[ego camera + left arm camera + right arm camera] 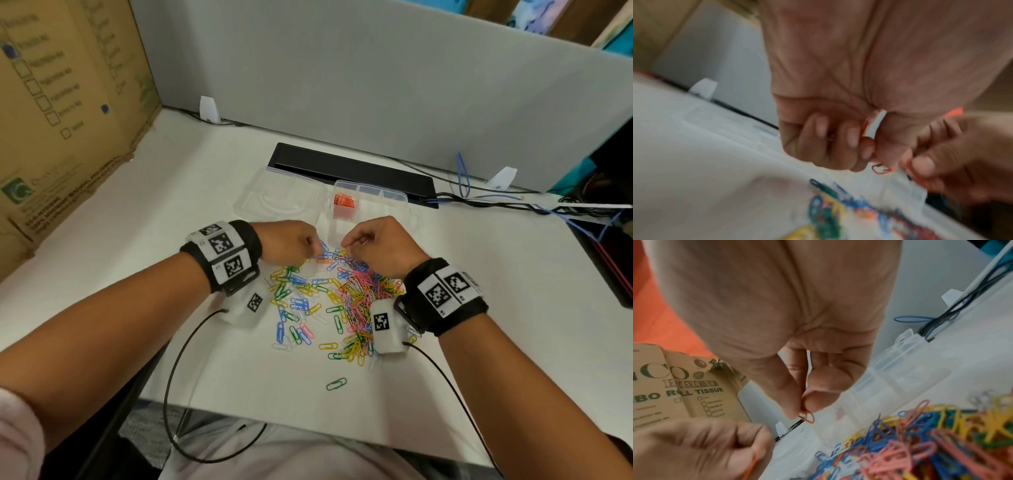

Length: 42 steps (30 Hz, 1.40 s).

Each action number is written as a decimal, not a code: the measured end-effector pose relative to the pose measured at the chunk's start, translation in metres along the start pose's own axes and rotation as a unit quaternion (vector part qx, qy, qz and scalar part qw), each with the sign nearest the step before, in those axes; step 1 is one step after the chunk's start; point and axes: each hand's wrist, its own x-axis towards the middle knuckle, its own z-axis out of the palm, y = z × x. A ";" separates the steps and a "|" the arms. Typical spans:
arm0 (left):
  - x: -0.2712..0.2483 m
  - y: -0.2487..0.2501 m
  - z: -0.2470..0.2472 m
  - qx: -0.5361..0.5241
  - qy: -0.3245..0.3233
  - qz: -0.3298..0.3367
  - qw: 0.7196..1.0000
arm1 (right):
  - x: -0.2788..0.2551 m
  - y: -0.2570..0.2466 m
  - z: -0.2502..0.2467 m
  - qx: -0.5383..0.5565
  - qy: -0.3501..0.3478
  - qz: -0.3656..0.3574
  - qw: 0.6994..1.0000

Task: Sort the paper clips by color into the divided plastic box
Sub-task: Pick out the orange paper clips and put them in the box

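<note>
Head view: the fingertips of the left hand (291,245) and right hand (376,246) curl out of sight beneath the knuckles, so any clip held there cannot be made out. The clear divided box (371,202) is partly covered by both hands. Left wrist view: motion blur smears the paper clip pile (849,216) into colour patches. Right wrist view: the cardboard carton (680,391) is cut off at the left edge.

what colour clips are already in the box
Orange clips, in one compartment of the divided box; clearest in the head view.
</note>
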 end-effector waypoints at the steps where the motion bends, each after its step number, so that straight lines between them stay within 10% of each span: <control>1: 0.000 -0.002 -0.002 -0.082 0.004 -0.001 0.997 | -0.001 -0.003 0.001 0.023 0.002 0.000 1.000; 6: 0.001 0.006 -0.003 -0.493 0.014 0.028 0.870 | -0.003 -0.031 0.004 0.200 0.012 0.018 0.980; 17: 0.033 0.029 0.025 -0.691 0.088 -0.082 0.713 | 0.003 -0.034 -0.002 0.216 0.066 0.038 0.973; 19: 0.037 0.024 0.026 -0.649 0.118 -0.116 0.743 | 0.003 -0.018 -0.006 0.120 0.091 0.041 0.988; 23: 0.040 0.025 0.025 -0.368 0.148 -0.104 0.912 | 0.009 0.005 0.004 -0.061 0.030 0.086 0.994; 26: 0.040 0.026 0.020 -0.208 0.158 -0.046 0.964 | 0.017 0.007 0.010 -0.146 0.037 0.099 0.984; 33: 0.046 0.029 0.024 0.106 0.121 -0.037 0.986 | 0.018 0.009 0.017 -0.201 -0.013 0.117 0.973; 42: 0.027 0.011 0.008 0.123 0.077 -0.062 0.987 | 0.003 0.020 -0.003 -0.096 -0.011 0.081 0.992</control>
